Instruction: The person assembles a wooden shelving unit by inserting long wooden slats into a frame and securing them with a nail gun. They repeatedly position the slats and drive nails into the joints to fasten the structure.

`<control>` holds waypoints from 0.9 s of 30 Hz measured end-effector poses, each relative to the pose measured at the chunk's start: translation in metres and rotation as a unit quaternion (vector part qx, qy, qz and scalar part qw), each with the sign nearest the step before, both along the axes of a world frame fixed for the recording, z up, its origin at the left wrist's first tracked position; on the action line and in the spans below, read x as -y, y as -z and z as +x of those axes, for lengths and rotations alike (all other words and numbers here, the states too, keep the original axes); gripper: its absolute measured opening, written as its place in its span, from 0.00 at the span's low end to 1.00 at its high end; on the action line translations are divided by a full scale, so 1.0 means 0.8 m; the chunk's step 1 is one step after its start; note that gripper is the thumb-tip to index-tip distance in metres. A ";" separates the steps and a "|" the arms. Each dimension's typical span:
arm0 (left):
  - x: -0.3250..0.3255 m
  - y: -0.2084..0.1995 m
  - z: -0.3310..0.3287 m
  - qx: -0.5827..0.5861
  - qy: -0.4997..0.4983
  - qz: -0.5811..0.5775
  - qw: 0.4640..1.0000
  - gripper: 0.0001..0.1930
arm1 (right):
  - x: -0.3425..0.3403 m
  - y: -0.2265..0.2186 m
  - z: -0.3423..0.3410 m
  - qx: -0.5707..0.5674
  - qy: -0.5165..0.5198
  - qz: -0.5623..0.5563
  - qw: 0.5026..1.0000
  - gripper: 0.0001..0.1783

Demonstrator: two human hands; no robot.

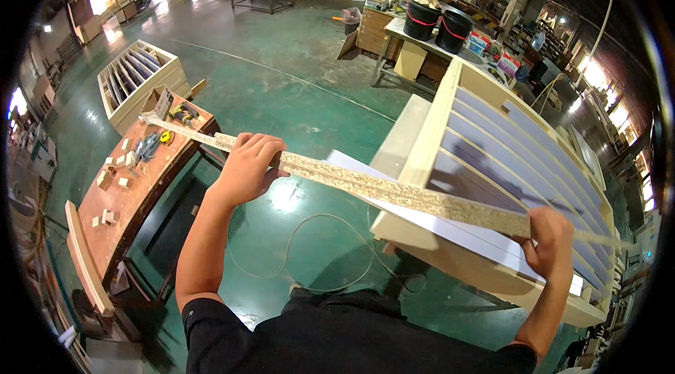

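Slatted wooden crate (184,80): on the floor at far left, beyond the workbench.
Wooden workbench (144,195): just left of the person, with small wood blocks (104,180), a yellow tape measure (166,137) and dark hand tools on its top.
Strips' left end: reaches well past the left hand, over the far part of the workbench; whether it touches anything there, I cannot tell.
Left hand (247,164): closed around the particleboard strips (373,185), fingers bent over them, between workbench and frame; it is the hand nearer the workbench.
Strips' long axis: crosswise in front of the person, from upper left down to lower right; seemingly two lengths laid together, spanning the gap between the hands.
Hose (309,219): thin and looped on the green floor, below the strips in view.
White panel (464,233): under the strips' right half in view, along the near side of the frame; contact with the strips is unclear.
Slatted wooden frame (426,151): to the right, pale rails around blue-grey slats, its slats also slanting down to the right.
Right hand (552,235): clamped on the strips near their right part, above the frame's near side and much nearer to it than the left hand.
Strips' right end: runs past the right hand across the frame in view, blurred at the tip.
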State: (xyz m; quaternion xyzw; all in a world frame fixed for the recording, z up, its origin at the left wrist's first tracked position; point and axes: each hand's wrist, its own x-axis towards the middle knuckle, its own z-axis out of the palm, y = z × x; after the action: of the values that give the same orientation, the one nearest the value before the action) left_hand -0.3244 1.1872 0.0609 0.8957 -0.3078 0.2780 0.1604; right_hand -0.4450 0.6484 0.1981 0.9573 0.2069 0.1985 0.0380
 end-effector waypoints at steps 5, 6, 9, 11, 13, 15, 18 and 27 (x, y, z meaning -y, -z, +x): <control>-0.145 -0.017 0.039 -0.033 -0.001 0.016 0.999 0.23 | -0.137 -0.034 0.082 0.047 -0.065 -0.043 0.996 0.24; -0.166 -0.022 0.050 -0.036 0.001 0.023 0.999 0.22 | -0.157 -0.036 0.102 0.044 -0.061 -0.046 0.996 0.24; -0.230 -0.021 0.086 -0.143 -0.027 0.063 0.987 0.23 | -0.206 -0.033 0.175 0.083 -0.092 -0.055 0.991 0.23; -0.259 -0.019 0.120 -0.134 -0.010 0.071 0.988 0.20 | -0.232 -0.027 0.229 0.055 -0.087 -0.059 0.993 0.22; -0.297 -0.009 0.165 -0.099 0.014 0.079 0.992 0.19 | -0.266 -0.016 0.288 0.016 -0.084 -0.045 0.995 0.22; -0.326 -0.001 0.209 -0.140 0.007 0.083 0.987 0.19 | -0.294 0.005 0.344 -0.002 -0.087 -0.047 0.995 0.22; -0.362 0.015 0.288 -0.179 0.000 0.094 0.979 0.18 | -0.319 0.035 0.434 -0.039 -0.090 -0.042 0.994 0.22; -0.460 0.054 0.518 -0.303 0.071 0.055 0.949 0.20 | -0.434 0.051 0.622 -0.051 -0.080 -0.057 0.994 0.24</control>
State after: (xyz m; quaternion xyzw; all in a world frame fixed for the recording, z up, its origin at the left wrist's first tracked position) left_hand 0.0898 1.5551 0.0179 0.9209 -0.3223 -0.0361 0.2163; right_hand 0.0526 0.9953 0.1577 0.9428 0.2954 0.1394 0.0660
